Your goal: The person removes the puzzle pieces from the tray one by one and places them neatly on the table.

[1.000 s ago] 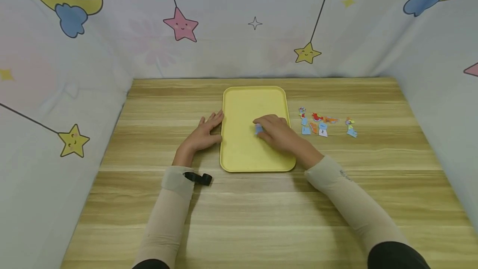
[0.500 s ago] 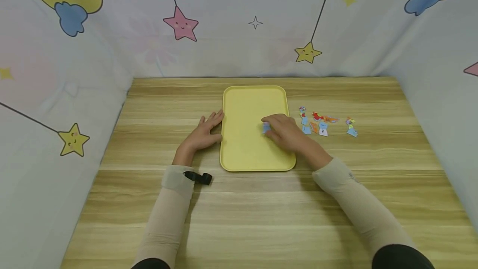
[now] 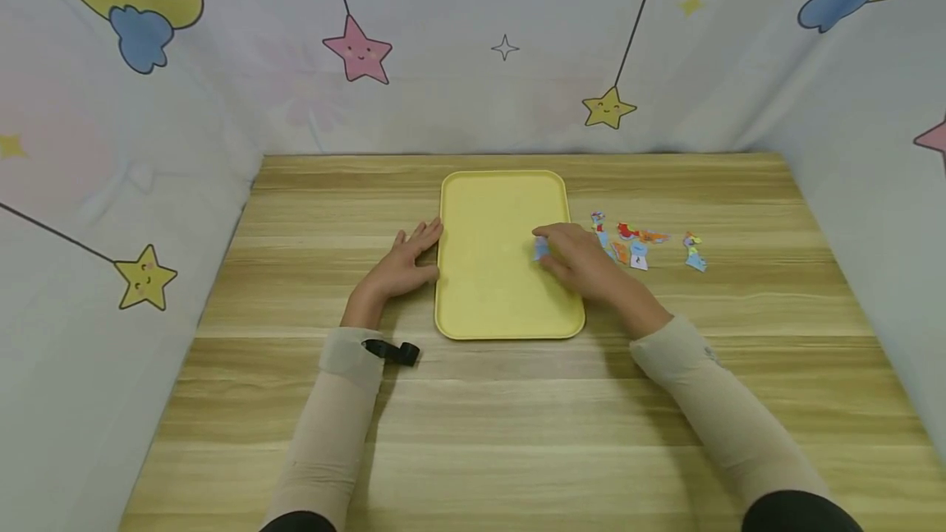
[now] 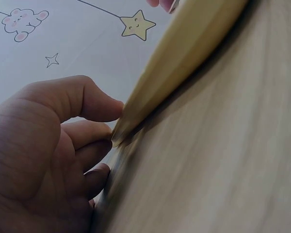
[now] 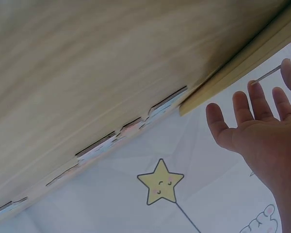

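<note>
My right hand (image 3: 587, 265) pinches a small flat light-blue puzzle piece (image 3: 541, 249) above the right half of the yellow tray (image 3: 484, 302). In the right wrist view the piece (image 5: 267, 76) shows edge-on as a thin line between thumb and a finger; the other fingers are spread. My left hand (image 3: 399, 269) lies at the tray's left side, its fingers extended. The left wrist view has the thumb and fingertips of this hand (image 4: 63, 131) right at the tray's rim (image 4: 150, 92).
Several colourful flat pieces (image 3: 639, 256) lie on the wooden table (image 3: 488, 433) just right of the tray. One more piece (image 3: 695, 253) lies farther right, apart from them. A cloth backdrop (image 3: 443, 105) with printed stars rises behind the table and along both sides.
My right hand has moved rightward over the tray with the puzzle piece, closer to the loose pieces. My left hand and the tray have stayed where they were.
</note>
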Motion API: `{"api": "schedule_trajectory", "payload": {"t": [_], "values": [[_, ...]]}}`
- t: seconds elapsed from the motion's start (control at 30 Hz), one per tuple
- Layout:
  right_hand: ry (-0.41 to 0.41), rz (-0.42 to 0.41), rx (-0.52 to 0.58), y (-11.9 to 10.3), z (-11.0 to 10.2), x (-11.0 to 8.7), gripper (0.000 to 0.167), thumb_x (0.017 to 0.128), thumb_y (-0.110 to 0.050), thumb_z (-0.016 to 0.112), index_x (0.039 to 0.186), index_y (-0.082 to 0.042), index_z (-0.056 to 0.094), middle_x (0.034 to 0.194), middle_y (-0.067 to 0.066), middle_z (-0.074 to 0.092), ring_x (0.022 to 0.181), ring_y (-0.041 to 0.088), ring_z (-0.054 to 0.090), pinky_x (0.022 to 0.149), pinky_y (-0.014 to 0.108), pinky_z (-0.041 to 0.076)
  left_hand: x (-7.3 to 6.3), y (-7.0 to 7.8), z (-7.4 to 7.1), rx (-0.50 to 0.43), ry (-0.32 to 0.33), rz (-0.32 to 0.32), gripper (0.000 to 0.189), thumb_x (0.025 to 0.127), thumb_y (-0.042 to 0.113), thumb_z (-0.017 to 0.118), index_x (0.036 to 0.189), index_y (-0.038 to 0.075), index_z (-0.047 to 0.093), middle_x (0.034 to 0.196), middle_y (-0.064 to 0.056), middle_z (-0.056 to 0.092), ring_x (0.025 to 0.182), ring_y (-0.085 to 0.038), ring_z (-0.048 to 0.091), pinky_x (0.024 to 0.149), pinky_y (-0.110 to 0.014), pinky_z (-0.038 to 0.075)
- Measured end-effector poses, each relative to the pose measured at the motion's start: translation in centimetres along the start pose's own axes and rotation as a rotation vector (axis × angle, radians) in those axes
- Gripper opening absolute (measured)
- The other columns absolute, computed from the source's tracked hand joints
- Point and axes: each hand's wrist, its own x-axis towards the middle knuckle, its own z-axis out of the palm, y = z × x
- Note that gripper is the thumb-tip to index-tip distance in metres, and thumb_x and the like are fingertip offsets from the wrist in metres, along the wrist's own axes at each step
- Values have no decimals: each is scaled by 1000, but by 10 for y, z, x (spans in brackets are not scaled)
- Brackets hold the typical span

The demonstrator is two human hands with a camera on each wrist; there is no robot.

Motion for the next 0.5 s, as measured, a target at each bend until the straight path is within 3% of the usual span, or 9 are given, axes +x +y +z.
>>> {"api": "schedule_trajectory", "payload": {"t": [0.23, 0.37, 0.5], "values": [[28, 43, 1, 14, -14, -13, 46, 103, -7, 65, 146, 3, 53, 144, 25, 58, 139, 46, 48, 116, 69, 31, 1, 2, 1, -5, -4, -1, 85, 93, 12, 61, 168, 9, 22, 176, 1, 13, 163, -18, 2, 128, -38, -15], [55, 43, -7, 24, -23, -20, 42, 103, -3, 63, 143, 7, 53, 137, 28, 59, 135, 48, 50, 118, 64, 33, 1, 3, 1, -5, 0, -1, 85, 92, 11, 61, 168, 8, 23, 176, 0, 14, 163, -19, 2, 128, -38, -15], [64, 71, -9, 33, -31, -27, 43, 103, -2, 63, 143, 9, 53, 139, 31, 57, 140, 51, 45, 117, 66, 33, 1, 4, 1, -8, 6, -5, 85, 92, 11, 61, 168, 8, 23, 176, 0, 15, 163, -19, 2, 128, -38, -15]]}}
